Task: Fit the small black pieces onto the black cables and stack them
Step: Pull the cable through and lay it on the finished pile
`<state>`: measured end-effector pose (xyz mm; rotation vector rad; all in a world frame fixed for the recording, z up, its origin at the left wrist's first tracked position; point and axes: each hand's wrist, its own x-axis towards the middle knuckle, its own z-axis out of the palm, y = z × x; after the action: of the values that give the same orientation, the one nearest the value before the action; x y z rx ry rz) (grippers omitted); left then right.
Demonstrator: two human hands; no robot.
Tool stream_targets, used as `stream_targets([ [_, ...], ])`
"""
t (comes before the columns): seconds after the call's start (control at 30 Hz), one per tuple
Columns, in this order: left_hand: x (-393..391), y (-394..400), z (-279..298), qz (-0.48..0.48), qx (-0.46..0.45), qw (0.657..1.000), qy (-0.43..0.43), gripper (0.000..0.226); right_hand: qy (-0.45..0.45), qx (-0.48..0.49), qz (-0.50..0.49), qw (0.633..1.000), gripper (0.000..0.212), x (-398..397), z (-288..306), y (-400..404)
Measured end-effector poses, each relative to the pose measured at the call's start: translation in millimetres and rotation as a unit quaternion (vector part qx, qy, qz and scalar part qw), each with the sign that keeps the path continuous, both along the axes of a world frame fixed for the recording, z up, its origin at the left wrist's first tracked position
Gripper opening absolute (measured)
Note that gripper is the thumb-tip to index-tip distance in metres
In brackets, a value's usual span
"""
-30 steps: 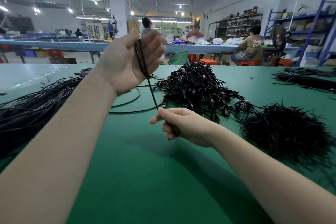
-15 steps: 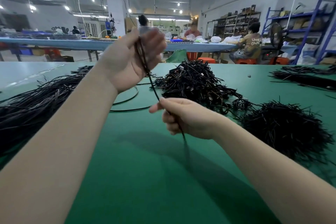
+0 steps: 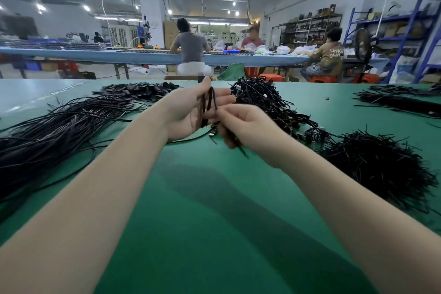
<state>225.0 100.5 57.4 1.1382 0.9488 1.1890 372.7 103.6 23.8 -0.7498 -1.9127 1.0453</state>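
Observation:
My left hand (image 3: 188, 112) is palm up above the green table (image 3: 214, 210) and holds a coiled black cable (image 3: 207, 105) across its palm and fingers. My right hand (image 3: 248, 126) is right beside it, fingers curled, pinching the cable's loose end, whose tail (image 3: 238, 145) sticks out below my fist. A small connector (image 3: 213, 131) hangs between the two hands. A pile of small black pieces (image 3: 140, 90) lies beyond my left hand.
A long bundle of straight black cables (image 3: 59, 131) lies at the left. A tangled heap of cables (image 3: 267, 100) sits behind my hands, a bristly pile of short black ties (image 3: 377, 164) at the right. More cables (image 3: 401, 100) lie far right. People sit at the blue bench behind.
My left hand has dropped from raised to near the table. My right hand has moved up against it, shortening the stretched cable between them. The camera now looks further up the room.

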Motion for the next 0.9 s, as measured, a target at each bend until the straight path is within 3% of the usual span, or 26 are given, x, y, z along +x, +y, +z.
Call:
stream_targets([
  [0.1,-1,-3,4,-0.009,0.025,0.997,-0.072,0.043,-0.013,-0.086,0.043,0.995,0.026,-3,-20,3],
  [0.3,1,0,1,-0.04,0.008,0.992,-0.116,0.04,-0.038,-0.12,-0.035,0.991,0.028,6,-43,14],
  [0.4,2,3,-6,-0.087,-0.021,0.987,-0.135,0.034,0.038,-0.196,-0.019,0.98,0.025,4,-39,16],
  [0.5,9,4,-17,-0.09,-0.029,0.99,-0.1,0.034,0.119,-0.259,0.014,0.958,0.019,2,-34,16],
  [0.73,17,3,-22,-0.023,-0.056,0.998,-0.016,0.032,0.169,-0.291,-0.002,0.942,0.01,5,-44,19],
  [0.83,11,5,-20,0.047,-0.053,0.99,0.123,0.032,0.211,-0.315,-0.004,0.925,0.009,5,-43,20],
  [0.9,8,6,-22,0.066,-0.068,0.98,0.173,0.032,0.192,-0.299,-0.019,0.934,0.011,6,-43,20],
])
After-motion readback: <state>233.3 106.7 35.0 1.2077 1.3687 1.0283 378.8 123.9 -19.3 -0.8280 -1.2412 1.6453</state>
